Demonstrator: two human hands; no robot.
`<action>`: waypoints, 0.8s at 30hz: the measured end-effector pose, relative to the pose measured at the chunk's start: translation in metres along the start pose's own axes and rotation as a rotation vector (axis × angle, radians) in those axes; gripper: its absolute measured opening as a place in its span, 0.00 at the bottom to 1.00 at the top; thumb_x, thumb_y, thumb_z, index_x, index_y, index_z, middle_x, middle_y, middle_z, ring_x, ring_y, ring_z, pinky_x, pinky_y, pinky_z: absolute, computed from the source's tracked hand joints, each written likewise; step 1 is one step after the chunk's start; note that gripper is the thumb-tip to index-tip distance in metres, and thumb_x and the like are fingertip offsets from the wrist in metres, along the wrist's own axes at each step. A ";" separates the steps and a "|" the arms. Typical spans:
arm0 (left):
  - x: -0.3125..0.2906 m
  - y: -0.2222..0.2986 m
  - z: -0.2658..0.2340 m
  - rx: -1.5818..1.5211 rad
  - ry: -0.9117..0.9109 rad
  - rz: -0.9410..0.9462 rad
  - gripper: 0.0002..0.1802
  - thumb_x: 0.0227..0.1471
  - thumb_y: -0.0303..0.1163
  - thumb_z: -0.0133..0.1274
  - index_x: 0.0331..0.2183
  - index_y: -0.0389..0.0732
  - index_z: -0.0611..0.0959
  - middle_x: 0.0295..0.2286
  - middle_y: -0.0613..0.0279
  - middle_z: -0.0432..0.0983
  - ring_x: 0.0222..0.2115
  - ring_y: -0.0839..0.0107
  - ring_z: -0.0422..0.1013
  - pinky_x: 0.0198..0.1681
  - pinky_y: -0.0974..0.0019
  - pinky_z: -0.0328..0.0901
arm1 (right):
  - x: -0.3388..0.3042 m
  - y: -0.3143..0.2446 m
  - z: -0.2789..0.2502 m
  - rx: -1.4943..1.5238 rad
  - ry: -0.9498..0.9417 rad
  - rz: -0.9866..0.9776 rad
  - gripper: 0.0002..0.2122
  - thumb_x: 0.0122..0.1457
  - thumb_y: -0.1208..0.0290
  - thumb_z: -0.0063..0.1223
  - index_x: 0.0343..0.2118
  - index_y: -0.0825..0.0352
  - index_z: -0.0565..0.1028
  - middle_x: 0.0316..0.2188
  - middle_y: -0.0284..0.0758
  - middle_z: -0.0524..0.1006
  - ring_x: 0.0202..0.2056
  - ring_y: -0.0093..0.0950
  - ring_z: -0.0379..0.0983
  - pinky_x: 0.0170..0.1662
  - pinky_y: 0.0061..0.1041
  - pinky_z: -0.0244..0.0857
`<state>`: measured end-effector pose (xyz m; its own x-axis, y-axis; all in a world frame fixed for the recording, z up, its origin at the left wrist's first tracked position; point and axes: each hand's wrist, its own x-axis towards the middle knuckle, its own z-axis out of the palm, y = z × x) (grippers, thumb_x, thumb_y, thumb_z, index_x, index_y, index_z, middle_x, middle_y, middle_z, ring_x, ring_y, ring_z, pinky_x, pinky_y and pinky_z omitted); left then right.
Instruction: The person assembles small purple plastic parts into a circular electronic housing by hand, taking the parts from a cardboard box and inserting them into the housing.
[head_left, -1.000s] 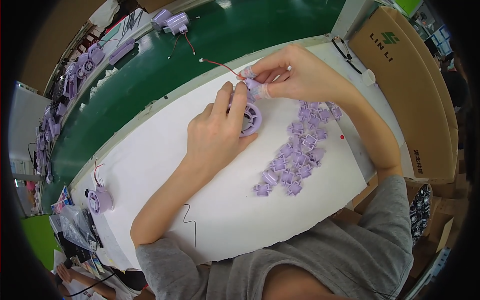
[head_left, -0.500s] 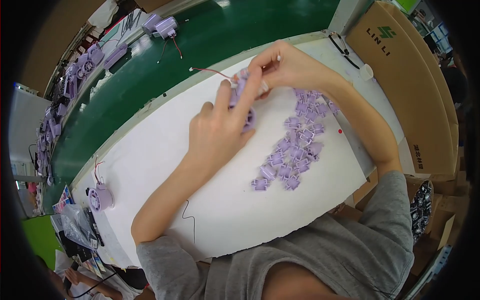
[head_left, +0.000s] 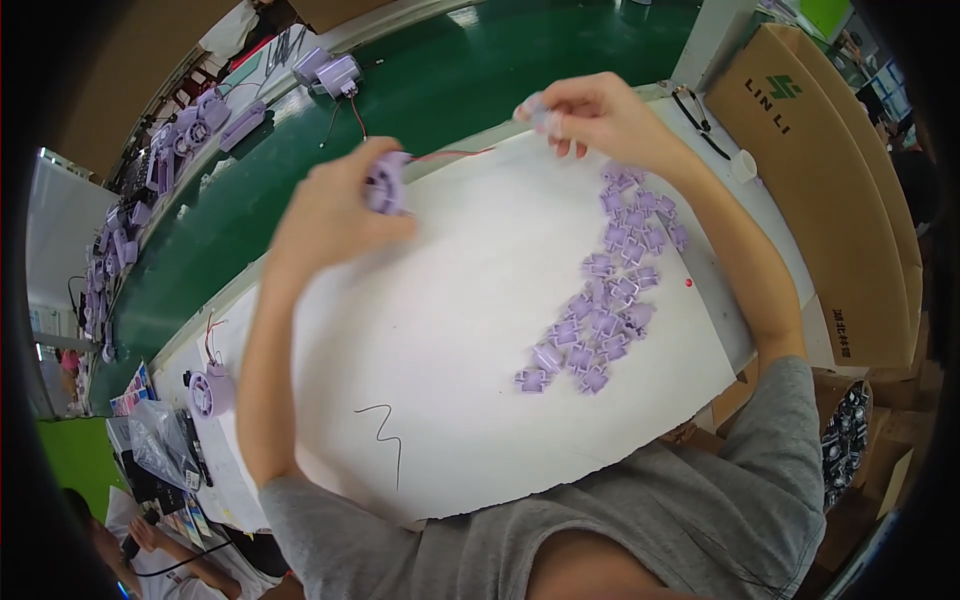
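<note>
In my left hand [head_left: 335,210], toward the far left of the white sheet, is a round purple fan housing [head_left: 385,183]. Its red wire [head_left: 450,154] stretches right toward the sheet's far edge. My right hand [head_left: 590,115], apart from the left, pinches a small pale purple part [head_left: 540,113]; blur hides its exact kind. Right of centre, several small purple plastic clips [head_left: 605,322] lie in a loose pile running from the far edge toward me. Another purple fan housing [head_left: 208,392] with wires stands at the left edge.
A green conveyor belt [head_left: 440,70] curves along the far side, with purple parts [head_left: 333,75] on it. A tall cardboard box [head_left: 810,200] stands at right, near black-handled pliers [head_left: 700,125] and a small white cup [head_left: 743,166]. Plastic bags [head_left: 160,440] lie at left.
My hands have come apart. The left has carried the fan housing left toward the belt; the right has moved slightly right and away with the small part.
</note>
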<state>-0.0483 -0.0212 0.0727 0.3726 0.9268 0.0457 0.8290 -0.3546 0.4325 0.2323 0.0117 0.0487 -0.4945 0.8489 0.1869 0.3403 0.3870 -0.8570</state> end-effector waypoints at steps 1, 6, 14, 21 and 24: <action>0.004 -0.015 -0.012 0.006 -0.021 -0.126 0.35 0.25 0.38 0.59 0.42 0.43 0.72 0.27 0.51 0.74 0.23 0.61 0.72 0.27 0.63 0.67 | 0.000 0.004 -0.002 0.105 0.086 0.035 0.10 0.51 0.75 0.47 0.35 0.69 0.75 0.21 0.32 0.74 0.20 0.18 0.71 0.21 0.16 0.63; 0.007 -0.131 -0.068 0.097 -0.042 -0.441 0.36 0.28 0.37 0.57 0.47 0.47 0.69 0.33 0.52 0.68 0.16 0.65 0.70 0.15 0.69 0.69 | 0.003 0.012 0.004 0.073 -0.028 0.066 0.11 0.50 0.74 0.50 0.37 0.70 0.74 0.22 0.33 0.75 0.23 0.19 0.70 0.27 0.18 0.65; 0.054 -0.175 -0.089 0.576 -0.314 -0.433 0.49 0.33 0.55 0.52 0.56 0.45 0.57 0.50 0.36 0.56 0.53 0.47 0.53 0.53 0.53 0.54 | -0.004 0.013 0.005 -0.247 -0.086 -0.030 0.12 0.48 0.72 0.55 0.35 0.73 0.75 0.23 0.39 0.75 0.25 0.25 0.70 0.33 0.20 0.65; 0.172 -0.185 -0.001 0.309 0.392 -0.406 0.54 0.35 0.62 0.54 0.54 0.35 0.55 0.47 0.37 0.61 0.47 0.46 0.62 0.50 0.56 0.58 | -0.002 0.005 0.009 -0.311 -0.163 -0.040 0.12 0.47 0.78 0.52 0.37 0.73 0.73 0.31 0.39 0.77 0.25 0.23 0.70 0.32 0.20 0.66; 0.174 -0.197 0.016 0.026 0.522 -0.435 0.51 0.33 0.55 0.59 0.52 0.35 0.57 0.43 0.38 0.66 0.45 0.46 0.64 0.47 0.57 0.60 | -0.005 0.006 0.008 -0.273 -0.162 -0.026 0.12 0.47 0.79 0.51 0.37 0.73 0.73 0.31 0.40 0.76 0.25 0.25 0.70 0.32 0.20 0.67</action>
<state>-0.1402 0.2078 -0.0186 -0.2420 0.9216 0.3035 0.8699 0.0675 0.4886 0.2302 0.0073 0.0385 -0.6193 0.7775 0.1092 0.5171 0.5087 -0.6884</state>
